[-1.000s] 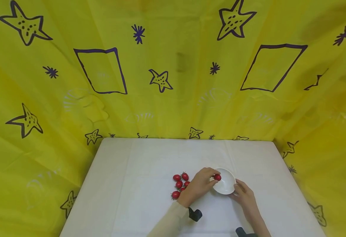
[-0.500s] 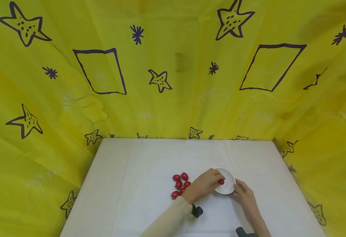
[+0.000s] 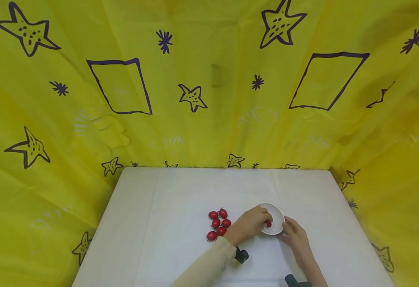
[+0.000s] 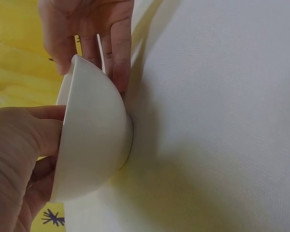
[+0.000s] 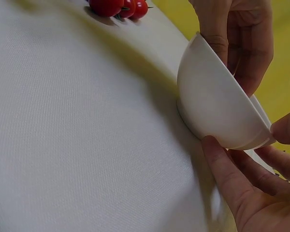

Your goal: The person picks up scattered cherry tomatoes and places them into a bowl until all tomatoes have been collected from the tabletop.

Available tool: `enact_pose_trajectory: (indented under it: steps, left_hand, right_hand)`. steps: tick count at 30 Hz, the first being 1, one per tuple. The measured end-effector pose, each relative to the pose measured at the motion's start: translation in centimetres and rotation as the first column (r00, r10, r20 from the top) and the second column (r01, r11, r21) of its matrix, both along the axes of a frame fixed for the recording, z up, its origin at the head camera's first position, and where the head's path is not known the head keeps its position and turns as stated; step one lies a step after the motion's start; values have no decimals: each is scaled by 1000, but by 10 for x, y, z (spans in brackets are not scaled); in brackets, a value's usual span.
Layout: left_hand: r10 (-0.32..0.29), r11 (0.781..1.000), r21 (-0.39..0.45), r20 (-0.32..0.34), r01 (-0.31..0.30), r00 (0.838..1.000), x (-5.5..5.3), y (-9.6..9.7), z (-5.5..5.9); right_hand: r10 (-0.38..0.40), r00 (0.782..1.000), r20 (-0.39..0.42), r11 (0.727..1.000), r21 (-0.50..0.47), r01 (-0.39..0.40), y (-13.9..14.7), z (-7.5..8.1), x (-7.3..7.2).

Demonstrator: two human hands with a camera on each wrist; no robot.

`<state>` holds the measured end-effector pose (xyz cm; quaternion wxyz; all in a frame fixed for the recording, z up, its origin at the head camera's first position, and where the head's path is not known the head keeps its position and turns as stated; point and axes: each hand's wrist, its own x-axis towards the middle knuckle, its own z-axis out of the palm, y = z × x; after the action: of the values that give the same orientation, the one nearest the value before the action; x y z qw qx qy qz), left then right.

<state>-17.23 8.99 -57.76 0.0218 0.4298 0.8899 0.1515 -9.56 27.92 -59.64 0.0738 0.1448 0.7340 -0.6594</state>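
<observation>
A small white bowl (image 3: 276, 223) stands on the white-covered table, to the right of the cherry tomatoes. My left hand (image 3: 249, 223) reaches over its near-left rim and pinches a red cherry tomato (image 3: 268, 223) low inside. In both wrist views the bowl's wall hides that tomato and the left fingertips. My right hand (image 3: 296, 236) grips the bowl at its right side, thumb (image 5: 286, 128) at the rim and fingers (image 5: 227, 176) under the outer wall. Several cherry tomatoes (image 3: 216, 223) with green stems lie in a loose group left of my left wrist.
A white cloth (image 3: 173, 199) covers the table. Yellow curtains (image 3: 209, 131) printed with starfish hang behind it and along both sides. Dark wrist mounts (image 3: 242, 255) sit on both wrists, close above the cloth.
My left hand has carried the tomato from the bowl's left rim rightward and down into it. The right hand keeps its grip on the bowl. The tomatoes on the table stay put.
</observation>
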Motion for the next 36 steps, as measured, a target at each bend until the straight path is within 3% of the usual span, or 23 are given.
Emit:
enact_pose_trajectory:
  steps: [11, 19, 22, 28, 36]
  left_hand:
    - [12, 1000, 21, 45, -13, 999, 2, 1, 1]
    - [39, 994, 96, 75, -46, 996, 7, -5, -1]
    - [22, 986, 161, 45, -29, 999, 9, -9, -2]
    - [35, 935, 355, -106, 5, 994, 17, -22, -9]
    - [120, 865, 500, -134, -37, 984, 19, -40, -22]
  right_hand:
    - [-6, 999, 40, 1000, 5, 5, 0, 1, -1]
    - [-1, 999, 39, 1000, 12, 0, 0, 1, -1]
    - [2, 999, 36, 1000, 14, -2, -1, 1, -1]
    - [1, 999, 32, 999, 52, -3, -1, 1, -2]
    - [-16, 998, 60, 997, 70, 12, -3, 1, -2]
